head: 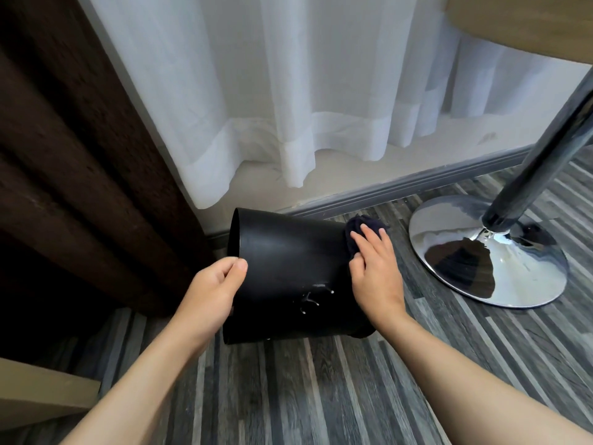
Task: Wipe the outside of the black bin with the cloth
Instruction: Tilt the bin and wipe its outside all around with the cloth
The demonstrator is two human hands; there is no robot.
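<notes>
The black bin (288, 261) lies tipped on its side above the floor, its open mouth facing left and its base to the right. My left hand (213, 287) grips the rim at the mouth, thumb on the outer wall. My right hand (375, 268) presses flat on a dark cloth (356, 231) against the bin's base end. Most of the cloth is hidden under my fingers. White splatter marks (313, 297) show on the bin's lower side wall.
A chrome table base (487, 252) with its slanted pole (552, 130) stands on the right. White sheer curtain (288, 91) hangs behind, a dark brown curtain (80, 155) on the left. Grey striped floor (305, 380) lies below. A wooden edge (41, 393) sits bottom left.
</notes>
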